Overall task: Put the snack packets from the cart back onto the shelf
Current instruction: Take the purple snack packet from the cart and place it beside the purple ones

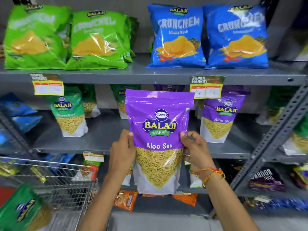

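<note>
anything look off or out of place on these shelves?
Nothing damaged or spilled. The purple Aloo Sev packet is held upright and intact between the left hand and right hand. A matching purple packet stands on the middle shelf; the green Crunchem bags lean slightly, nothing more.

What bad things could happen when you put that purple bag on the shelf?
The purple Aloo Sev pouch might knock over the matching purple pouch already standing upright on the grey metal middle shelf. Its top could also catch the yellow price tag hanging from the shelf edge above.
</note>
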`<state>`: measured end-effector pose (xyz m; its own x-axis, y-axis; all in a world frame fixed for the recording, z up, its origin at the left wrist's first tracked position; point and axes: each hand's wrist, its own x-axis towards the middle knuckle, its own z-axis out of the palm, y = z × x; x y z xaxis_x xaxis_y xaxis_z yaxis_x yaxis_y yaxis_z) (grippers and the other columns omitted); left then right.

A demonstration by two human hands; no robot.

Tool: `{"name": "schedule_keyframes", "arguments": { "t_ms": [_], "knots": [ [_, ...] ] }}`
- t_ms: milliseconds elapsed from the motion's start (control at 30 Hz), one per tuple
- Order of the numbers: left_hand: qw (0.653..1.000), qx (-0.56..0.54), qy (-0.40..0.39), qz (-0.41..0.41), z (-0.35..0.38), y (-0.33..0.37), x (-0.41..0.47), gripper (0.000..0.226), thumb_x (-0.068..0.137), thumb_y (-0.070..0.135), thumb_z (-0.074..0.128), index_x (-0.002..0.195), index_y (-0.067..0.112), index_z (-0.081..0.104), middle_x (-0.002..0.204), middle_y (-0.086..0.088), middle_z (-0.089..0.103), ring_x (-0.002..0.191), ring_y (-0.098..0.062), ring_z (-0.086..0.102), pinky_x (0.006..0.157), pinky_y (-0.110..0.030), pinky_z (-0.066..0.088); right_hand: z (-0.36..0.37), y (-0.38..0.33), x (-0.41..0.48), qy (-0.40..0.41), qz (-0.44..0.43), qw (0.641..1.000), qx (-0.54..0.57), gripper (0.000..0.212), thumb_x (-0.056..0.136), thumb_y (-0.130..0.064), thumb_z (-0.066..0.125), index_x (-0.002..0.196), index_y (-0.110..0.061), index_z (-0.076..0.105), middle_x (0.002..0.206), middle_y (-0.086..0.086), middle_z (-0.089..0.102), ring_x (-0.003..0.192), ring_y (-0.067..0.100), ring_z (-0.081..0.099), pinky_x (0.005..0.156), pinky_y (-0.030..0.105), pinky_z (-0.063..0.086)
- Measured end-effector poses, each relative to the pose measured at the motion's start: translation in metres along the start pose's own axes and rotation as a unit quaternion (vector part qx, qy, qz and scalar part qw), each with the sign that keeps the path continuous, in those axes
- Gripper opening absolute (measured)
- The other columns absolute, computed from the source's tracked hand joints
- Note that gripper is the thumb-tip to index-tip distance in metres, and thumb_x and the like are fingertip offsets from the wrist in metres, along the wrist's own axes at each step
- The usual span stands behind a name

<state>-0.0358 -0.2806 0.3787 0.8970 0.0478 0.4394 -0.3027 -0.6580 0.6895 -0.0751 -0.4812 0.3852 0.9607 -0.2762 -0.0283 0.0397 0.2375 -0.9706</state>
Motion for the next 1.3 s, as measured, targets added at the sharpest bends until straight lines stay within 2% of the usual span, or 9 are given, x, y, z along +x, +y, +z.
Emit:
{"name": "schedule_keyframes", "arguments": {
  "t_ms": [200,467,600,667,733,833,1033,1200,1300],
  "knots": [
    [0.999,-0.032,-0.026,-0.018,0.012,-0.001,-0.001,0.025,0.096,0.033,0.032,0.086,0.012,0.043,0.075,-0.022,0.062,0.073,-0.042,0.057,0.06,-0.04,0.04,-0.015,0.008,0.013,0.001,-0.013,1.0,-0.015,0.025,0.087,-0.023,0.057,0.063,-0.019,0.05,0.055,-0.006,0.065,0.044,0.003,0.057,0.045,0.018,0.045],
    [0.992,-0.072,-0.094,-0.033,0.078,-0.011,0.041,0.034,0.096,0.026,0.035,0.063,0.028,0.029,0.057,0.004,0.045,0.062,-0.026,0.05,0.051,-0.032,0.026,-0.037,0.028,0.084,0.08,-0.064,0.992,-0.078,0.03,0.087,0.003,0.049,0.068,-0.02,0.046,0.068,0.006,0.057,0.046,-0.008,0.052,0.044,0.01,0.042],
    [0.987,-0.104,-0.115,-0.043,0.124,-0.013,0.086,0.025,0.097,0.026,0.034,0.09,0.008,0.049,0.076,-0.014,0.06,0.067,-0.022,0.051,0.057,-0.028,0.029,-0.04,0.027,0.139,0.146,-0.056,0.982,-0.109,0.033,0.087,0.003,0.045,0.065,-0.021,0.041,0.067,0.017,0.045,0.06,0.017,0.042,0.062,0.023,0.033],
    [0.985,-0.119,-0.112,-0.052,0.148,-0.016,0.106,0.029,0.096,0.026,0.034,0.102,0.001,0.049,0.086,-0.023,0.064,0.075,-0.031,0.057,0.057,-0.028,0.025,-0.043,0.027,0.166,0.162,-0.056,0.98,-0.101,0.03,0.088,0.002,0.044,0.068,-0.021,0.041,0.073,0.028,0.041,0.074,0.024,0.04,0.071,0.036,0.033],
    [0.981,-0.133,-0.124,-0.064,0.168,-0.018,0.12,0.027,0.097,0.027,0.033,0.099,0.003,0.047,0.087,-0.022,0.062,0.081,-0.034,0.059,0.057,-0.027,0.027,-0.048,0.027,0.187,0.181,-0.057,0.977,-0.095,0.029,0.088,0.001,0.044,0.069,-0.022,0.043,0.072,0.021,0.04,0.074,0.024,0.039,0.071,0.036,0.036],
    [0.977,-0.143,-0.144,-0.065,0.193,-0.021,0.135,0.02,0.097,0.028,0.031,0.09,0.012,0.042,0.079,-0.01,0.057,0.078,-0.03,0.058,0.063,-0.029,0.034,-0.054,0.031,0.206,0.189,-0.084,0.976,-0.073,0.03,0.09,0.001,0.043,0.074,-0.025,0.044,0.07,0.005,0.044,0.065,0.014,0.04,0.056,0.021,0.032],
    [0.98,-0.136,-0.137,-0.059,0.217,-0.032,0.145,0.025,0.097,0.03,0.03,0.09,0.009,0.041,0.077,-0.011,0.058,0.079,-0.036,0.06,0.065,-0.037,0.043,-0.062,0.049,0.223,0.176,-0.088,0.98,-0.025,0.018,0.091,-0.001,0.044,0.102,-0.015,0.048,0.101,0.016,0.055,0.093,0.025,0.05,0.07,0.027,0.038],
    [0.977,-0.141,-0.153,-0.041,0.22,-0.029,0.146,0.022,0.097,0.03,0.03,0.09,0.012,0.041,0.078,-0.008,0.059,0.079,-0.035,0.061,0.062,-0.035,0.041,-0.066,0.051,0.227,0.19,-0.093,0.977,-0.022,0.024,0.091,-0.004,0.045,0.115,-0.004,0.048,0.109,0.023,0.058,0.101,0.032,0.053,0.077,0.037,0.041],
    [0.973,-0.144,-0.172,-0.044,0.219,-0.028,0.15,0.026,0.097,0.029,0.03,0.1,0.007,0.045,0.087,-0.01,0.062,0.087,-0.032,0.061,0.066,-0.031,0.038,-0.064,0.047,0.223,0.2,-0.102,0.973,-0.063,0.02,0.09,0.002,0.045,0.108,-0.005,0.048,0.104,0.019,0.057,0.094,0.028,0.055,0.075,0.036,0.043]
  ]
}}
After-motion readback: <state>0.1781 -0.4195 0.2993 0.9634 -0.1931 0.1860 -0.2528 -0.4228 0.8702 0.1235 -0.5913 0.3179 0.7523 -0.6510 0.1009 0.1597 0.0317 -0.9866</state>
